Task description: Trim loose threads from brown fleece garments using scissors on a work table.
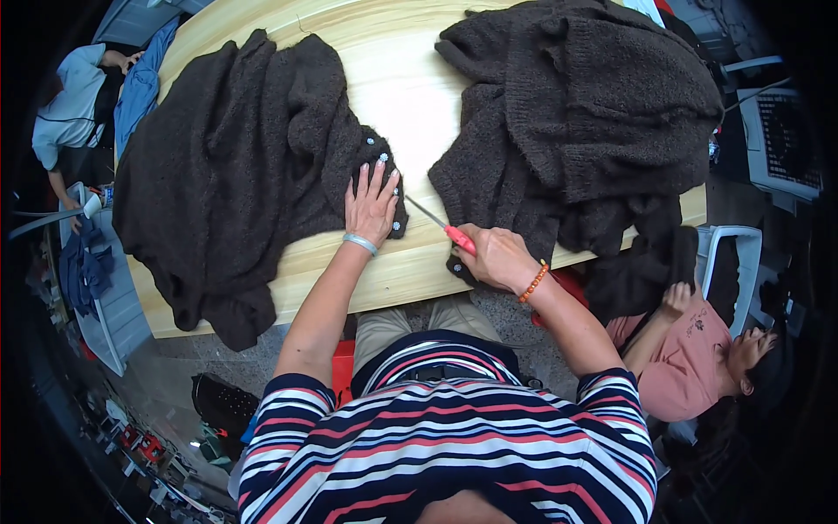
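Dark brown knit garment (244,166) lies spread on the left of the wooden counter (401,96). Its buttoned edge is under my left hand (371,205), which is flat, fingers spread, pressing down, gripping nothing. My right hand (493,256) is clenched around a red-handled tool (441,225), probably small scissors or a pick, thin metal tip pointing toward the left hand, in the gap between garments. Second dark knit pile (576,122) is on the right, spilling over the counter edge, just beside my right hand. Seated person in pink top (690,358) is lower right.
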{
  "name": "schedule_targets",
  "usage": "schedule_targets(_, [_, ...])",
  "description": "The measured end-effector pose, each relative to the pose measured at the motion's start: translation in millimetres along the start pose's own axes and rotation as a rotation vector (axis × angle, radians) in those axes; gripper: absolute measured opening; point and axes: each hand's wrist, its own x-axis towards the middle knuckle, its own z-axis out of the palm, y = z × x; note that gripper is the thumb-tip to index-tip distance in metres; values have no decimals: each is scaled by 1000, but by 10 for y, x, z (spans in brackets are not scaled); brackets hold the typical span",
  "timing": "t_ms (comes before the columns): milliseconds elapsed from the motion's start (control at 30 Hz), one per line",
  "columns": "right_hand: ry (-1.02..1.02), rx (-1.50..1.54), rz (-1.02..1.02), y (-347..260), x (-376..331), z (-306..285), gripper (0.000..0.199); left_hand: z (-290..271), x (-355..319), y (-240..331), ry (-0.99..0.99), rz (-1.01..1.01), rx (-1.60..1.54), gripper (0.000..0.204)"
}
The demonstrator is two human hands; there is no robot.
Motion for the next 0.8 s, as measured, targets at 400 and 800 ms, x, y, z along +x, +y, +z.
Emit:
schedule_targets(400, [-103, -72, -112, 79, -331, 167, 29, 89, -738, 140, -24, 66, -114, 56])
schedule_targets(800, [-71, -64, -117, 105, -323, 244, 27, 21, -750, 161, -134, 87, -217, 60])
